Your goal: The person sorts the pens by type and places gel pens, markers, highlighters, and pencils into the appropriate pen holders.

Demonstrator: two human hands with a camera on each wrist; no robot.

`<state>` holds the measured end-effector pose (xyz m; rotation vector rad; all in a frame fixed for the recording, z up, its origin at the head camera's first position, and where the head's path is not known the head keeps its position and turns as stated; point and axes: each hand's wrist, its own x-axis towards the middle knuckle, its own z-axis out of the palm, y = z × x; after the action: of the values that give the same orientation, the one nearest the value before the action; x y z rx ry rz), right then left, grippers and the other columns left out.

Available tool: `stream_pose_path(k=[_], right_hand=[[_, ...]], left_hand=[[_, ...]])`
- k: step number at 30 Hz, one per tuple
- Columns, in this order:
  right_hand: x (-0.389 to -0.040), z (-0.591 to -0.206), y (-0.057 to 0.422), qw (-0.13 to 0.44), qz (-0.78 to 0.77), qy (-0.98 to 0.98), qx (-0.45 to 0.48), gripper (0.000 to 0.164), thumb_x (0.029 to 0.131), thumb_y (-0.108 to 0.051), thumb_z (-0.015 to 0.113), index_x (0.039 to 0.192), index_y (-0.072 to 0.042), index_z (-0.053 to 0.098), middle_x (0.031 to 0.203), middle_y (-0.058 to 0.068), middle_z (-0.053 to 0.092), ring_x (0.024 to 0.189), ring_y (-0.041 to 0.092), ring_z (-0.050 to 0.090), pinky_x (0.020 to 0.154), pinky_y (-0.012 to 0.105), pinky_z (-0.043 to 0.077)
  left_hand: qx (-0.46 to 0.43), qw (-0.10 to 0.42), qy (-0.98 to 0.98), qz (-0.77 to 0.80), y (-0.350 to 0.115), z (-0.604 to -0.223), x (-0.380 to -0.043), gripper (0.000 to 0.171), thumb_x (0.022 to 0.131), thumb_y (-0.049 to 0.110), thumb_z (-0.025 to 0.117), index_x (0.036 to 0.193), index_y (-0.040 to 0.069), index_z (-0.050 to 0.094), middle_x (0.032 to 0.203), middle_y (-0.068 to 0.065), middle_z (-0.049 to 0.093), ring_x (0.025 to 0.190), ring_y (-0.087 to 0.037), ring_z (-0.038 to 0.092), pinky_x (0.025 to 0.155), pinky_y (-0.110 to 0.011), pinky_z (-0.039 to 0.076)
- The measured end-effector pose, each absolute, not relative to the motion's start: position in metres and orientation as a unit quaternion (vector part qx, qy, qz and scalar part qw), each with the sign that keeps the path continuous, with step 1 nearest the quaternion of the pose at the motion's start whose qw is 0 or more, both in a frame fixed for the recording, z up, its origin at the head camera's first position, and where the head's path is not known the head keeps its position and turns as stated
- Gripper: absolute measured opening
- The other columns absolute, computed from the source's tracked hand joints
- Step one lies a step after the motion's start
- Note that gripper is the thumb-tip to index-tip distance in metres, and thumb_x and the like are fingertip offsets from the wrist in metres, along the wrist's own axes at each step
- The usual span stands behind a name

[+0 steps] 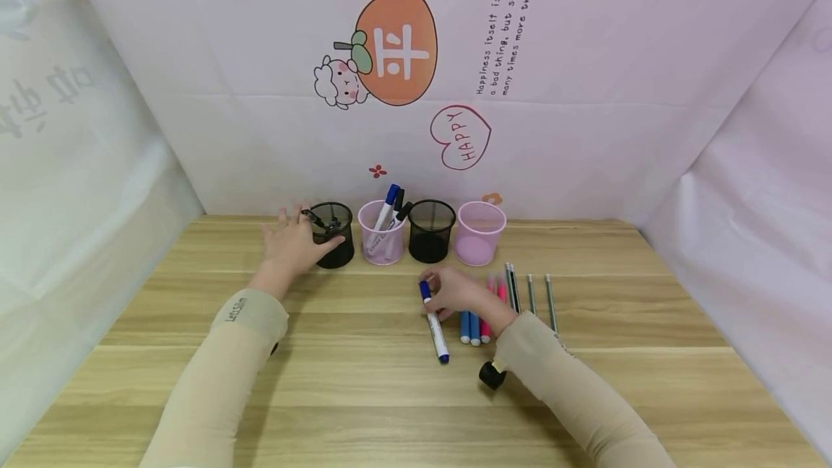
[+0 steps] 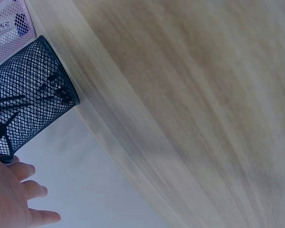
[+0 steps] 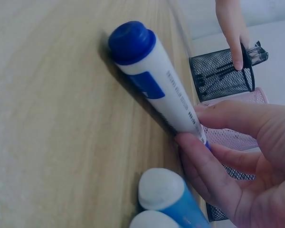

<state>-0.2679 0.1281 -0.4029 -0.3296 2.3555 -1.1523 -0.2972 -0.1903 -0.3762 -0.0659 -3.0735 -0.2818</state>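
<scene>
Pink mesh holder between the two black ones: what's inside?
The pink holder holds one blue-capped marker and two black-capped markers, poking out the top. Their lower parts show only dimly through its side; anything hidden behind them can't be seen.

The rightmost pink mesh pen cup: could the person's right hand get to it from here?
Probably yes: the right hand is just in front of the pink mesh pen cup, with nothing visible standing between them, though that hand is pinching a blue-capped marker.
</scene>
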Motion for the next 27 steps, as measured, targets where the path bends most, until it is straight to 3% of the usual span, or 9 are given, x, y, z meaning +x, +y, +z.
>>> stream_pose_path(k=[12,27], right_hand=[[-0.273,-0.402,0.138,0.269,-0.484,0.824,-0.119,0.063,0.084,0.012,0.075,0.140,0.002,0.049,0.115,0.018,0.054,0.081,0.027,0.069,0.069,0.039,0.063],[-0.279,-0.364,0.146,0.231,-0.510,0.814,-0.151,0.065,0.090,0.014,0.068,0.147,0.000,0.042,0.131,0.026,0.047,0.085,0.027,0.066,0.073,0.042,0.063]], left_hand=[[-0.021,0.026,-0.995,-0.091,-0.190,-0.376,-0.297,0.108,0.094,0.079,0.043,0.151,-0.012,0.039,0.166,-0.027,0.014,0.151,-0.054,0.005,0.112,-0.078,0.010],[-0.022,0.027,-0.995,-0.095,-0.190,-0.376,-0.296,0.106,0.094,0.077,0.045,0.150,-0.014,0.039,0.167,-0.027,0.014,0.151,-0.055,0.005,0.112,-0.079,0.007]])
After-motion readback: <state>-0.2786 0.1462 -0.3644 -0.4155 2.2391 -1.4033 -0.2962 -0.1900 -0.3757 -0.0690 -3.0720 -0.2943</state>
